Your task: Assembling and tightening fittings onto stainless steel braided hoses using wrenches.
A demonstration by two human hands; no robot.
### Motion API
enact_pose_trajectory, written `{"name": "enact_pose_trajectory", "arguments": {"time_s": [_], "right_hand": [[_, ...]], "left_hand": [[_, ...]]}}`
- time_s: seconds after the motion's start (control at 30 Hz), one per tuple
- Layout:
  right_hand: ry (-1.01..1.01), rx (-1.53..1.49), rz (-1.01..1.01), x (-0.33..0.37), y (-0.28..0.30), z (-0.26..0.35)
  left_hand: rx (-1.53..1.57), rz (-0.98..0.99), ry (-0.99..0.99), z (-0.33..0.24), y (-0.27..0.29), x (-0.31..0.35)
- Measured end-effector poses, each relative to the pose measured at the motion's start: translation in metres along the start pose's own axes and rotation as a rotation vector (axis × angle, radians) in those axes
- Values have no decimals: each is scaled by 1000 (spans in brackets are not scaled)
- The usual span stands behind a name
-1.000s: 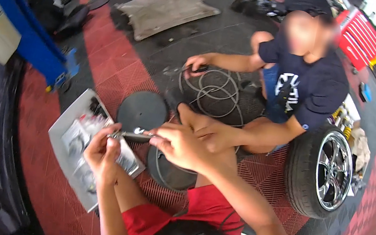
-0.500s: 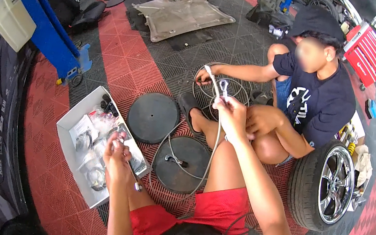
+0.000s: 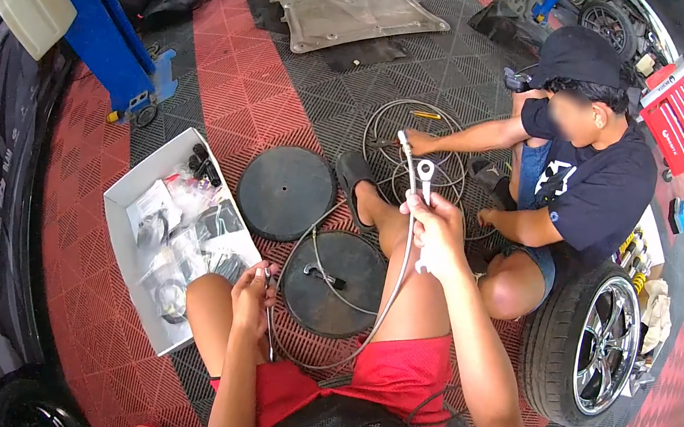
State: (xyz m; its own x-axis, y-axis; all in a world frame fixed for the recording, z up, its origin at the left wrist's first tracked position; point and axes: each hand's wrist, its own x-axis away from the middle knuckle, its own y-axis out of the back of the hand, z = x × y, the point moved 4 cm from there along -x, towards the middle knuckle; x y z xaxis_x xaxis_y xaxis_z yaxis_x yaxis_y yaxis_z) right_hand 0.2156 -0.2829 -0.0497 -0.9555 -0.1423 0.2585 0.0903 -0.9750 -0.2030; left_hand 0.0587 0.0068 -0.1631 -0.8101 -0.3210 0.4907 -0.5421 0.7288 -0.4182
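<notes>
My right hand (image 3: 441, 234) is raised over my right knee, its fingers closed around a combination wrench (image 3: 426, 176) with the ring end up. A grey hose (image 3: 401, 270) with a metal end fitting (image 3: 407, 143) is pinched in the same hand; it loops down past my legs. My left hand (image 3: 252, 300), closed by the box's near corner, grips a slim shiny metal wrench (image 3: 270, 329) that points down toward my shorts. On the near black round pad (image 3: 335, 304) lies a fitting with a black end (image 3: 323, 277).
The white box (image 3: 130, 263) at left holds bagged parts. A co-worker (image 3: 584, 192) squats at right, one hand by a coiled hose (image 3: 377, 119). A chrome wheel (image 3: 580, 342), a blue lift post (image 3: 110, 26), a second round pad (image 3: 284, 194) and a metal panel (image 3: 359, 11) surround me.
My left hand has moved from over the box toward my lap, showing more of its wrench. The right hand has shifted slightly right and lower. The co-worker's hand has left their knee.
</notes>
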Motion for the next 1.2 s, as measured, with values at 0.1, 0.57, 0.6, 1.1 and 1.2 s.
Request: {"name": "enact_pose_trajectory", "arguments": {"time_s": [0.1,0.57,0.6,1.1,1.2], "right_hand": [[-25,-69,22,16,-15,1],[-276,-39,599,87,-73,-78],[-295,-96,592,90,-71,-86],[-439,82,661,103,-64,-117],[-434,122,652,103,-68,-119]], "left_hand": [[-20,-17,22,0,1,0],[-124,349,-100,-33,-102,23],[-124,379,-91,-28,-102,22],[32,228,118,20,-43,27],[128,332,140,32,-28,27]]}}
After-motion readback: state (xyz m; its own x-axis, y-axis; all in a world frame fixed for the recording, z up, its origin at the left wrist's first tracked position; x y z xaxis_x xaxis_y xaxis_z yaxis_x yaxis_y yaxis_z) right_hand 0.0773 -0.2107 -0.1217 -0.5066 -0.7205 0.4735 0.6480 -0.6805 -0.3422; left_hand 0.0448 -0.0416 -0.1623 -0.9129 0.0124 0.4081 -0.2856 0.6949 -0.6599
